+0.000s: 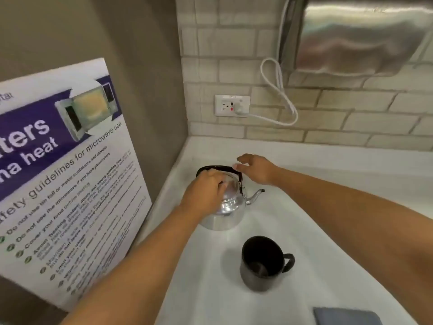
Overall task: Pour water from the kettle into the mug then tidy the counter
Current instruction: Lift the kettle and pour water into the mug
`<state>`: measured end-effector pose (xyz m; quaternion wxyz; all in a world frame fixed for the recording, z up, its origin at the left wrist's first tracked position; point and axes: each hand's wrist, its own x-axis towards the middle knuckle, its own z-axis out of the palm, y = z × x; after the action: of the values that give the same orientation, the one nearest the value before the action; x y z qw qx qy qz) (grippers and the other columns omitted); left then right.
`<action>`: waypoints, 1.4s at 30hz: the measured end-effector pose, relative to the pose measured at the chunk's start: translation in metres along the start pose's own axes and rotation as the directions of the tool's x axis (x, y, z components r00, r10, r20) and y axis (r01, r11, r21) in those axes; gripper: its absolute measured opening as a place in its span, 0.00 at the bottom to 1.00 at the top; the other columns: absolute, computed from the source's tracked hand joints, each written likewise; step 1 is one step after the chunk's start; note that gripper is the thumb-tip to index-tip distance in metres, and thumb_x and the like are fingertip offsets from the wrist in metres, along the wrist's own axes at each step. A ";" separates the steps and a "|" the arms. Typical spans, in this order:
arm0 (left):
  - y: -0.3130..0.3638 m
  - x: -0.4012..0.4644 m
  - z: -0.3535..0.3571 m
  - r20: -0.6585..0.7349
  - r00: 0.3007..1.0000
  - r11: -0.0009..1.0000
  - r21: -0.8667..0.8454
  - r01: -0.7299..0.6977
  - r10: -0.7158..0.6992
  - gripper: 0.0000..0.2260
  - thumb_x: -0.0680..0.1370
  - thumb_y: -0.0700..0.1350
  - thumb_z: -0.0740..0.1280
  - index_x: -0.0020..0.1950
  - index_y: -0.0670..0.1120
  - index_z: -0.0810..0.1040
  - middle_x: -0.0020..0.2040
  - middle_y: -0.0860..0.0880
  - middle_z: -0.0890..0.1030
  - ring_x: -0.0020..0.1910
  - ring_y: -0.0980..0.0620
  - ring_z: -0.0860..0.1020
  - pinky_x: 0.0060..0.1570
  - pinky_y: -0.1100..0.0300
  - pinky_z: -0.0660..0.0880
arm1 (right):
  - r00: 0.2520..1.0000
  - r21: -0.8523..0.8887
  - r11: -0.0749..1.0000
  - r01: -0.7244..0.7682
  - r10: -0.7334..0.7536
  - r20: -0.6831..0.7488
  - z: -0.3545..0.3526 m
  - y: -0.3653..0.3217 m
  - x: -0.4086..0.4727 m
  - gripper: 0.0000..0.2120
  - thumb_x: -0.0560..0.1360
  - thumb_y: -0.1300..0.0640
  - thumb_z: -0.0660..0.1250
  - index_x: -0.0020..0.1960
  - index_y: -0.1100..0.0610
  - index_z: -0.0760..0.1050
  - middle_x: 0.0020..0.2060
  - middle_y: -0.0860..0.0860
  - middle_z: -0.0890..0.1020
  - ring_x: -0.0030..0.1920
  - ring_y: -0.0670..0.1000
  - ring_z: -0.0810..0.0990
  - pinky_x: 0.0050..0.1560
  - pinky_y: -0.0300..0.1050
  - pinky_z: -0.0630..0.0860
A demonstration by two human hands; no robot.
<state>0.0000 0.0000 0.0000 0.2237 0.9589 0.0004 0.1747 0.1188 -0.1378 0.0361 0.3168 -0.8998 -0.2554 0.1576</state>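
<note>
Both hands are on the kettle (225, 207) in the counter (328, 207) corner: my left hand (206, 191) presses on its lid, my right hand (255, 168), fingers loose, touches the black handle. Nearer me, to the right, stands the black mug (263, 262).

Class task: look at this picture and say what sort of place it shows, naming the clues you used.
Probably a shared kitchenette or break room: a microwave safety poster leans on the wall, a metal kettle and black mug stand on a white counter, with a tiled backsplash behind.
</note>
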 end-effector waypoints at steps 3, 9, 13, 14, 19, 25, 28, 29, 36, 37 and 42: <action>-0.006 0.005 0.006 -0.100 0.995 1.000 -0.023 0.010 -0.012 0.10 0.78 0.37 0.65 0.57 0.43 0.82 0.57 0.44 0.81 0.55 0.43 0.76 0.54 0.48 0.74 | 0.993 -0.096 0.995 0.015 -0.004 0.119 0.008 -0.006 0.026 0.24 0.80 0.44 0.54 0.63 0.61 0.75 0.62 0.59 0.77 0.63 0.59 0.73 0.60 0.45 0.66; -0.011 0.007 0.009 -0.205 0.978 0.999 -0.052 0.011 -0.022 0.09 0.76 0.35 0.69 0.53 0.42 0.84 0.54 0.46 0.84 0.53 0.45 0.79 0.54 0.59 0.72 | 0.997 -0.192 0.980 0.052 -0.039 0.069 0.026 -0.016 0.064 0.21 0.81 0.46 0.51 0.47 0.61 0.73 0.47 0.60 0.79 0.44 0.56 0.73 0.46 0.47 0.68; -0.010 0.010 0.007 -0.193 0.981 0.999 -0.050 -0.012 0.002 0.08 0.76 0.35 0.69 0.53 0.43 0.85 0.53 0.47 0.84 0.53 0.46 0.79 0.53 0.55 0.75 | 0.990 0.040 0.991 0.130 -0.128 -0.049 0.022 -0.024 0.067 0.20 0.81 0.50 0.52 0.36 0.61 0.68 0.34 0.58 0.74 0.38 0.55 0.71 0.41 0.48 0.65; -0.010 0.010 0.007 -0.185 0.983 0.999 -0.046 -0.016 0.008 0.08 0.76 0.35 0.69 0.53 0.43 0.85 0.54 0.47 0.84 0.54 0.46 0.80 0.54 0.54 0.75 | 0.989 0.084 0.986 0.142 -0.140 -0.038 0.021 -0.028 0.064 0.21 0.81 0.51 0.53 0.33 0.61 0.66 0.32 0.58 0.72 0.34 0.54 0.69 0.40 0.48 0.64; -0.009 0.001 0.004 -0.388 0.921 0.970 -0.236 -0.051 -0.046 0.05 0.73 0.35 0.70 0.45 0.44 0.83 0.43 0.48 0.83 0.43 0.51 0.79 0.43 0.61 0.76 | 0.975 0.088 0.972 0.220 -0.220 -0.003 0.028 -0.031 0.043 0.23 0.80 0.56 0.54 0.27 0.56 0.57 0.24 0.52 0.64 0.27 0.50 0.63 0.34 0.48 0.61; -0.018 0.026 0.011 -0.363 0.707 0.698 -0.669 0.256 -0.607 0.10 0.82 0.50 0.62 0.44 0.47 0.75 0.45 0.49 0.78 0.45 0.54 0.76 0.43 0.63 0.68 | 0.973 0.131 0.966 0.223 -0.212 -0.096 0.035 -0.029 0.031 0.23 0.78 0.51 0.55 0.26 0.54 0.59 0.23 0.49 0.66 0.27 0.50 0.66 0.32 0.47 0.64; -0.026 0.035 0.015 -0.118 0.674 0.510 -0.750 0.421 -0.729 0.23 0.80 0.60 0.58 0.35 0.45 0.76 0.32 0.54 0.79 0.33 0.57 0.76 0.35 0.65 0.69 | 0.970 0.157 0.964 0.216 -0.194 -0.144 0.036 -0.031 0.026 0.23 0.78 0.51 0.56 0.26 0.53 0.59 0.22 0.48 0.66 0.26 0.49 0.66 0.32 0.46 0.64; -0.026 0.036 0.015 -0.069 0.670 0.459 -0.780 0.426 -0.739 0.24 0.79 0.61 0.59 0.32 0.44 0.72 0.27 0.55 0.74 0.28 0.56 0.72 0.31 0.64 0.68 | 0.970 0.179 0.960 0.214 -0.186 -0.159 0.036 -0.032 0.024 0.22 0.78 0.52 0.56 0.26 0.54 0.59 0.23 0.48 0.66 0.26 0.49 0.66 0.32 0.46 0.64; -0.008 0.030 -0.005 -0.080 0.613 0.312 -0.907 0.282 -0.786 0.16 0.73 0.51 0.62 0.28 0.49 0.62 0.23 0.54 0.63 0.23 0.55 0.62 0.25 0.62 0.63 | 0.904 0.187 0.922 0.339 -0.265 -0.334 0.012 -0.033 -0.028 0.15 0.80 0.51 0.58 0.43 0.60 0.75 0.38 0.51 0.79 0.40 0.48 0.77 0.45 0.40 0.72; -0.005 0.028 -0.010 -0.067 0.605 0.286 -0.919 0.273 -0.793 0.14 0.72 0.51 0.61 0.29 0.49 0.62 0.24 0.53 0.63 0.24 0.53 0.62 0.27 0.60 0.63 | 0.876 0.199 0.912 0.358 -0.255 -0.408 0.008 -0.026 -0.042 0.11 0.80 0.51 0.59 0.46 0.56 0.75 0.41 0.47 0.79 0.43 0.44 0.77 0.45 0.32 0.71; 0.010 0.021 -0.039 -0.097 0.626 0.278 -0.940 0.197 -0.774 0.17 0.72 0.50 0.62 0.24 0.52 0.62 0.21 0.55 0.62 0.20 0.55 0.59 0.19 0.67 0.59 | 0.792 0.258 0.924 0.281 -0.071 -0.606 0.018 0.026 -0.129 0.09 0.77 0.48 0.61 0.42 0.51 0.75 0.40 0.46 0.80 0.41 0.41 0.76 0.40 0.26 0.68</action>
<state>0.0052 0.0095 0.0443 0.7082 0.5530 0.2877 0.3315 0.0142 -0.2186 0.0215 0.5415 -0.8085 -0.1983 -0.1171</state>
